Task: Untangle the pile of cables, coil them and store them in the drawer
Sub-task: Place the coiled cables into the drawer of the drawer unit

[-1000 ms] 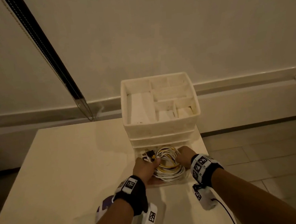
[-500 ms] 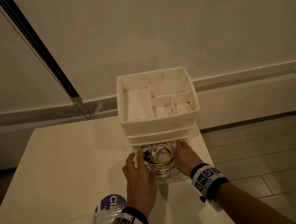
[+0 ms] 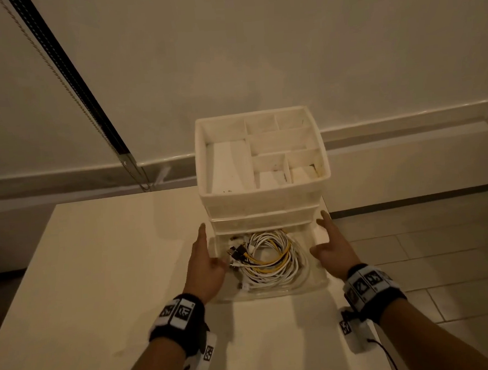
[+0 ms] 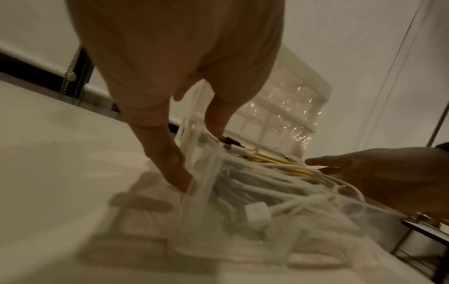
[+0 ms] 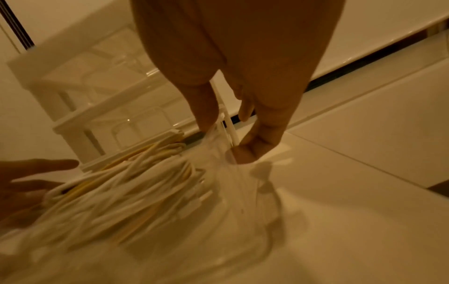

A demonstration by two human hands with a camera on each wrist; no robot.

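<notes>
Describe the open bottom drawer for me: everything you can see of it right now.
The drawer is clear, glossy plastic, pulled out toward the person from the bottom of the white organizer on the table. It sits level, front wall near the table edge. Inside lies a coiled bundle of white and yellow cables with dark plugs at its left. The left hand flanks its left wall with straight fingers, the right hand its right wall; firm contact cannot be confirmed.

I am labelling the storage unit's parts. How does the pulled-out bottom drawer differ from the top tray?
The bottom drawer is clear plastic, slid out toward the person, and holds coiled white and yellow cables. The top tray is opaque white, split by dividers into compartments, and holds no cables. Both belong to one organizer on the table.
</notes>
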